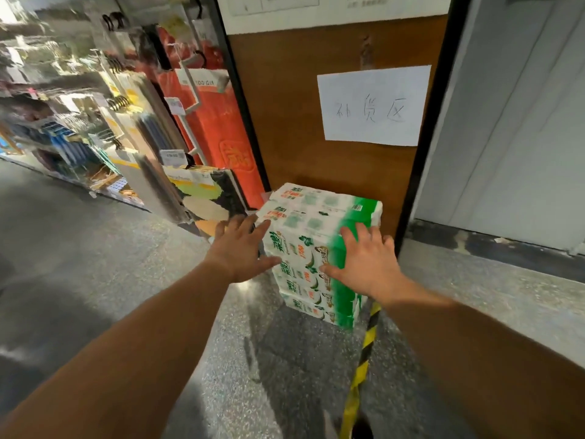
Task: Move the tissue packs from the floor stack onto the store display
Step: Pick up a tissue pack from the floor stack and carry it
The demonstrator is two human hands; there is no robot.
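A stack of white and green tissue packs stands on the grey floor against a brown wooden panel. My left hand is spread open at the stack's left side, fingers straight, its fingertips at the top pack's left edge. My right hand is open too, fingers straight and laid over the green right part of the upper packs. Neither hand grips a pack.
A paper sign hangs on the brown panel. Store shelves with hanging goods run along the left, with a red banner beside them. Yellow-black tape crosses the floor. A grey wall rises at the right.
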